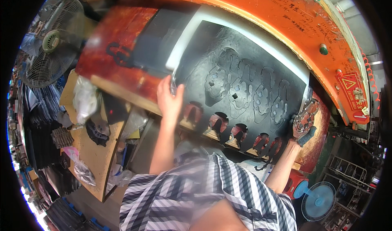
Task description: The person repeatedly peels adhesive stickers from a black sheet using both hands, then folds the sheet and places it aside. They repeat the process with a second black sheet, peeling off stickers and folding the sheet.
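A black sheet (196, 63) with several cut outlines lies on a white board (179, 47). Beside the sheet's left edge is my left hand (168, 100), its fingers spread and nothing seen in them; whether it touches the sheet I cannot tell. At the sheet's right end, my right hand (295, 139) grips a metal cutting die (305, 117) with a curved, lobed outline. Dark grey material (307, 136) shows by that hand, and the die hides most of its fingers. Along the near edge, several curved cut-outs (239, 135) show reddish surface through the sheet.
An orange machine beam (261, 12) spans the far side. On the red-brown table at left lie a dark sheet (161, 35) and a black curved piece (119, 53). A grey fan (51, 41) stands far left, a blue fan (318, 200) lower right. A cluttered board (87, 153) sits left.
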The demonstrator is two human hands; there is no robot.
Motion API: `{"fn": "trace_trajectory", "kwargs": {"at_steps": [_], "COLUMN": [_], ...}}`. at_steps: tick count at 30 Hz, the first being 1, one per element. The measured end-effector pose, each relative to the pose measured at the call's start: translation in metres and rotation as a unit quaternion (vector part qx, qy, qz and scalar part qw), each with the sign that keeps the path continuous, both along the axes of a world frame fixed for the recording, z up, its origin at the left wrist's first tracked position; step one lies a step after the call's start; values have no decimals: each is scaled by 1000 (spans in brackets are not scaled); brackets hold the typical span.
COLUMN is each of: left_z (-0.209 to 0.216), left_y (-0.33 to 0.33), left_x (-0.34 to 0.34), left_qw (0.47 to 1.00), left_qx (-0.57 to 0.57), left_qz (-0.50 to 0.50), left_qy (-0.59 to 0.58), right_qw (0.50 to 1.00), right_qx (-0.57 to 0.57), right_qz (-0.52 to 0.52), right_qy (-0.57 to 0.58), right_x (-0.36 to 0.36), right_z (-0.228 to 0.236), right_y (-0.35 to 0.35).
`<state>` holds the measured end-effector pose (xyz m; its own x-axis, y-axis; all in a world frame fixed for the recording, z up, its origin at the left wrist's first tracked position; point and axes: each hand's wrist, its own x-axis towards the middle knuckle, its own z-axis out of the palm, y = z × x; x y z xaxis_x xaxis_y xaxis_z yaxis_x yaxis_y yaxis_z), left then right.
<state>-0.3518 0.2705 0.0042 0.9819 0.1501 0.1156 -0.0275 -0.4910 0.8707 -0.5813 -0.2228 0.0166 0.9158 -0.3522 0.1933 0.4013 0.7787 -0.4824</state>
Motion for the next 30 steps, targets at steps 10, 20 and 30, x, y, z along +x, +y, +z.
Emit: {"fn": "trace_trajectory", "kwargs": {"at_steps": [10, 20, 30], "left_z": [13, 48, 57], "left_y": [-16, -125, -235], "left_x": [-9, -52, -78], "left_qw": [899, 755, 722], "left_qx": [-373, -536, -512], "left_qz": [-169, -270, -250], "left_qy": [156, 264, 393], "right_qw": [999, 979, 933], "right_qx": [-21, -83, -186], "right_qz": [23, -129, -245], "right_qy": [21, 134, 188], "right_x": [4, 3, -8], "right_z": [25, 68, 128], "right_y": [13, 41, 92]}}
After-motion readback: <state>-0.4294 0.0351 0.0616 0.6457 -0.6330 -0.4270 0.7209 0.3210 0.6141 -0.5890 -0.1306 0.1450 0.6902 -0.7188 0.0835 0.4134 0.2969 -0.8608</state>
